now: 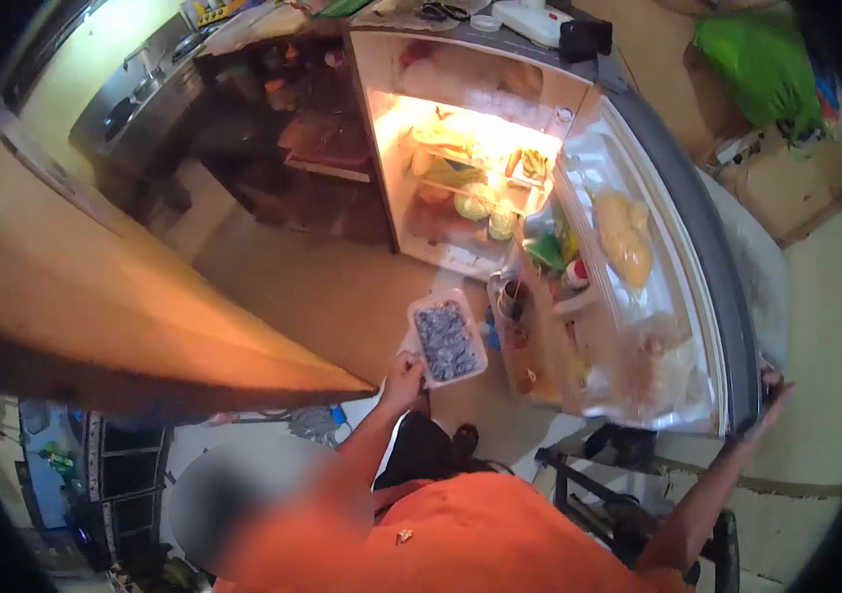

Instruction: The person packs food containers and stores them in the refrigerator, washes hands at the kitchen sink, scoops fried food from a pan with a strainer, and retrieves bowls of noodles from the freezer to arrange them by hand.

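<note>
My left hand [404, 381] grips the near left edge of a shallow, pale plastic tub [483, 358]. Dark bluish-grey lumps [447, 339] fill the tub; their kind is too unclear to name. To the right, my right hand [773, 387] is closed on the outer edge of the refrigerator door [727, 326], its fingertips partly hidden. The door is swung wide, and the lit refrigerator [381, 168] stands in front of me. Bagged yellowish food [623, 237] sits on the door's inner side.
Inside, produce such as a pale green round vegetable [472, 203] fills the shelves. A wooden panel [144, 287] juts in from the left. Behind the door lies a green bag [757, 64]. A dark chair frame [579, 494] stands near my right side.
</note>
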